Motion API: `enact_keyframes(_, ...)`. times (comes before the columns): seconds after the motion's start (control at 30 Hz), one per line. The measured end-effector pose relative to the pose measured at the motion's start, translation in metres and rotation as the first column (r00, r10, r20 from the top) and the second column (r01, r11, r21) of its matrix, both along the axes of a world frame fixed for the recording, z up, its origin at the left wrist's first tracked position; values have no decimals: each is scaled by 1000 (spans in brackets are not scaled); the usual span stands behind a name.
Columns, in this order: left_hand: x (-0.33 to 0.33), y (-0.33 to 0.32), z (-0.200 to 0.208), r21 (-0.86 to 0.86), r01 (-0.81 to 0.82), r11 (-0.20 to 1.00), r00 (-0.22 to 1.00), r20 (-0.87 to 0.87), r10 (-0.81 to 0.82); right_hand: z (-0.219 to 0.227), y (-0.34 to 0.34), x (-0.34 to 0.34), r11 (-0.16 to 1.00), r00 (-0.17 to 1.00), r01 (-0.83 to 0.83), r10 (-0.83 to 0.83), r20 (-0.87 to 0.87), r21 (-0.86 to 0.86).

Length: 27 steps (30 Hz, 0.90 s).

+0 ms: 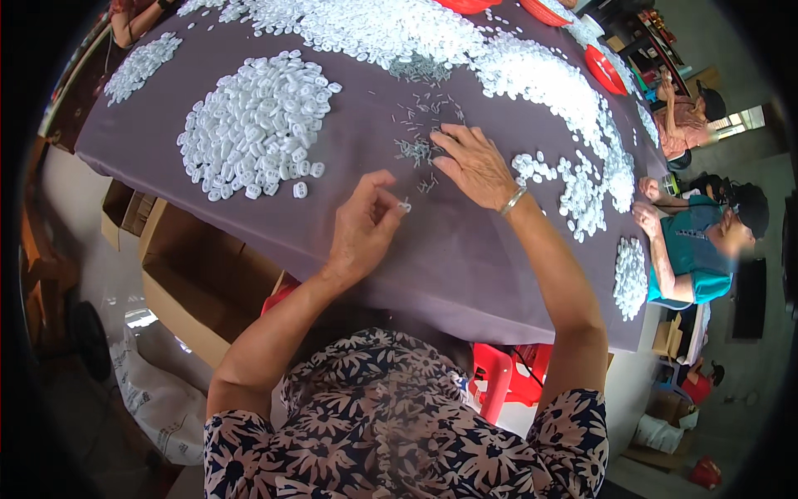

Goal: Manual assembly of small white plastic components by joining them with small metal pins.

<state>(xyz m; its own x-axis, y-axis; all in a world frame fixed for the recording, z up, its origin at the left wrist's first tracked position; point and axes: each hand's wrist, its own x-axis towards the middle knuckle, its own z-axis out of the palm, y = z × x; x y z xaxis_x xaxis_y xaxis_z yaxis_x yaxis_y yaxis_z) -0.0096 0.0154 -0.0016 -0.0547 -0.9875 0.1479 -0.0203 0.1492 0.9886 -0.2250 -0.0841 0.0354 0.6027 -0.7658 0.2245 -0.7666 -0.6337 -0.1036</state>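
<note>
Between the thumb and fingers of my left hand a small white plastic piece is pinched, its tip showing past the fingertips. My right hand reaches over the dark tablecloth with thumb and fingers apart, its fingertips at a scatter of small grey pins. I see nothing gripped in it, though its fingertips partly cover the pins. A silvery bracelet circles the right wrist. Left of my hands lies a heaped pile of white oval pieces, similar in colour to the pinched one.
A long bank of white pieces runs across the table's far side, with more grey pins against it. Red bowls stand beyond. A co-worker in teal sits at the right edge. Below the left edge is an open cardboard box.
</note>
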Motion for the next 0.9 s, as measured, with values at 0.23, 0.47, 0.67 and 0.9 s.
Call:
enact_keyframes(0.23, 1, -4, -9, -64, -8, 998, 1000, 19, 9, 34, 28, -46, 962, 759, 191, -271, 592, 195)
enact_keyframes(0.47, 1, -5, -5, -59, 36, 998, 992, -121, -42, 26, 68, -142, 868, 582, 399, -488, 651, 294)
enact_keyframes(0.67, 0, -9, -9, -60, 32, 998, 996, -76, -36, -6, 101, -174, 833, 674, 469, -553, 490, 294)
enact_keyframes(0.9, 0, -7, -7, -70, 29, 997, 999, -23, -31, -14, 101, -168, 811, 650, 454, -585, 486, 370)
